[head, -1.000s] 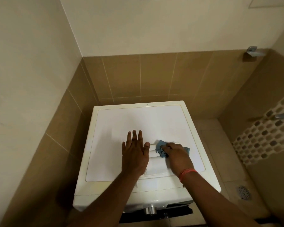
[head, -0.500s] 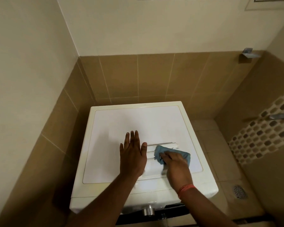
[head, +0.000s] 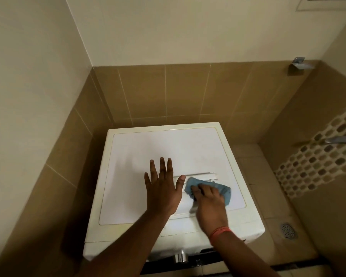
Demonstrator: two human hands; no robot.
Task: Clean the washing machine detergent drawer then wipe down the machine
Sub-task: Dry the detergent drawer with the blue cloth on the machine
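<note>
White surface: top of the washing machine (head: 148, 148), seen from above; cream rim around a paler inset panel.
Drawer: white detergent drawer (head: 200, 175) lies flat on the machine top, toward the near right part of the panel; its ridged far edge shows past the cloth, the rest is largely hidden under the hands.
Cloth: blue cloth (head: 220, 188), bunched, on the drawer, just right of the left thumb.
Right hand: right hand (head: 208, 204) bears down on the cloth with fingers curled over it, gripping it; orange band (head: 220, 231) at the wrist.
Left hand: left hand (head: 162, 188) flat on the machine top, palm down, fingers straight and spread wide, thumb reaching onto the drawer's left end; holds nothing.
Machine front: a chrome knob (head: 180, 257) and a dark strip show at the near edge, below the arms.
Walls: tan tiles (head: 168, 92) on the lower wall, pale paint above; mosaic band (head: 316, 162) on the right wall.
Fittings: metal bracket (head: 299, 64) high on the right; tap (head: 341, 139) near the mosaic.
Floor: round drain (head: 287, 229) in the tiles, right of the machine.
</note>
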